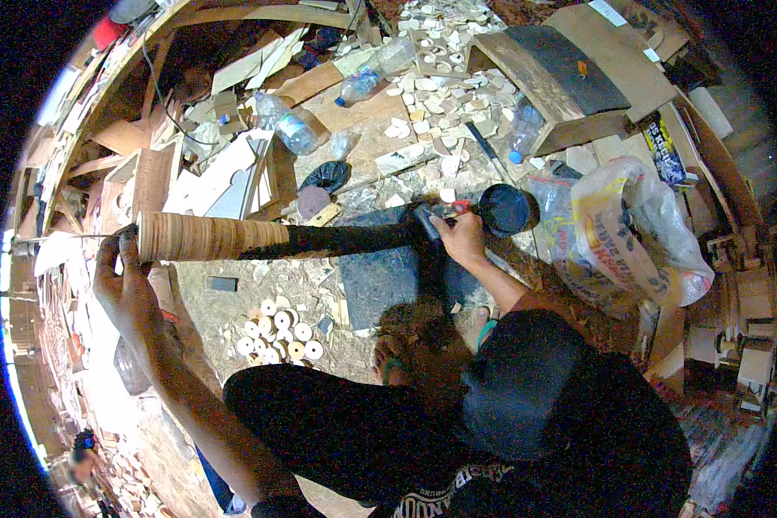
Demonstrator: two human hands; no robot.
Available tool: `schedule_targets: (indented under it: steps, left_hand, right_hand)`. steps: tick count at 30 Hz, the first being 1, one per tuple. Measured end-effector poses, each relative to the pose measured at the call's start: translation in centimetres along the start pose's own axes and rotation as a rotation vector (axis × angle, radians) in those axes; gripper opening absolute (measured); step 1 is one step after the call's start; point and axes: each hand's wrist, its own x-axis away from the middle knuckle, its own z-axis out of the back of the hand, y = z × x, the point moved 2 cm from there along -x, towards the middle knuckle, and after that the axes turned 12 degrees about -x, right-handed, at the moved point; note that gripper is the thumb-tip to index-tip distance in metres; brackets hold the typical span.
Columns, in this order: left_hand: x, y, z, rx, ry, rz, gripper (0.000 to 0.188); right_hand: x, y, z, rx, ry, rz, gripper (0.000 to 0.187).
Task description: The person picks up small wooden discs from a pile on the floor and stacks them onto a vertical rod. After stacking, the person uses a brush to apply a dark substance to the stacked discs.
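Observation:
A long rod [69, 236] runs crosswise in front of me, threaded through a tight stack of pale wooden discs [207, 236]. The stack's right part is a black-coated length [345, 239], which looks painted. My left hand [125, 272] pinches the rod right beside the stack's left end. At the black right end, my right hand [462, 237] grips a small dark brush-like tool [425, 222] against the surface; its exact kind is hard to make out. Just right of that hand sits a black bowl [503, 210], dark inside. A red item [461, 206] shows beside the fingers.
Loose pale rings [281, 332] lie on the floor below the stack. Beyond are wood offcuts [445, 112], plastic bottles [293, 134] and a wooden box frame [570, 78]. A plastic sack [626, 233] lies at right, and a dark sheet [375, 289] is under the black end.

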Motion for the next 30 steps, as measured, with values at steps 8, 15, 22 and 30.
schedule_targets:
  steps: [8,15,22,30]
  left_hand:
    - [-0.8,-0.8,-1.0,-0.059,0.05,0.025,0.027]
    - [-0.8,-1.3,-0.9,-0.055,0.079,0.038,0.023]
    - [-0.9,-1.9,-1.0,-0.147,0.108,0.048,0.022]
    - [-0.8,-1.8,-1.0,-0.089,0.109,0.037,0.024]
  right_hand:
    - [0.2,-0.8,-1.4,-0.172,0.019,0.124,0.028]
    - [0.4,1.0,-0.3,-0.038,0.022,-0.139,0.03]
    - [4.3,-0.2,-0.1,-0.414,0.023,0.106,0.021]
    - [0.4,-0.7,-0.7,-0.186,0.152,0.243,0.025]
